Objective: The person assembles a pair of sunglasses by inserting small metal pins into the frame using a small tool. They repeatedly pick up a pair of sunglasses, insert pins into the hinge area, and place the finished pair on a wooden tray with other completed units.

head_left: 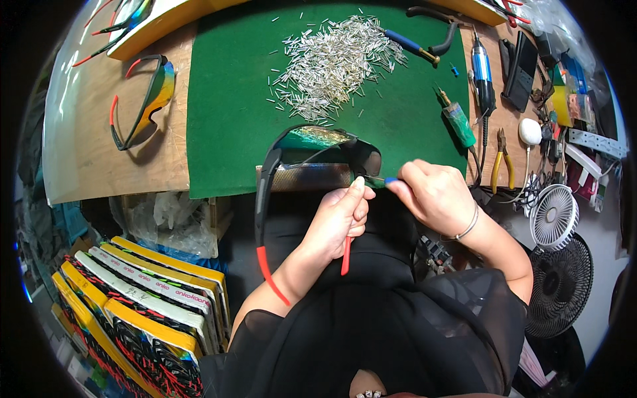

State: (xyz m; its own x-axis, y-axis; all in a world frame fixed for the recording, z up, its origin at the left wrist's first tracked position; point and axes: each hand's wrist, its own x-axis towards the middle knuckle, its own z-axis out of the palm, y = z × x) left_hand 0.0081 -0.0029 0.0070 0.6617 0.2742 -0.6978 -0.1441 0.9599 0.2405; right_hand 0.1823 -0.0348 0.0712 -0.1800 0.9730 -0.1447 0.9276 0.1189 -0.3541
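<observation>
Sunglasses point(312, 138), black with red temple tips and a shiny green-gold lens, are held at the worktop's point(166, 176) near edge. The left hand's point(344, 215) fingers pinch them by the right-hand hinge (hiding the joint); the right hand's point(431, 198) fingers close on a small blue screwdriver point(390, 180) pointed there. Around, left to right: another pair point(158, 96), heaped silver pins point(338, 66), a green-handled tool point(458, 123), yellow-handled pliers point(501, 152).

The glasses point(269, 166) have a matt plastic frame point(260, 212) and a glossy, mirror-like lens point(312, 138). The pins point(332, 69) are shiny metal; the mat point(229, 99) looks matt, the tabletop point(89, 156) wooden, the sleeve point(478, 305) sheer cloth, the bracelet point(467, 227) smooth metal.
</observation>
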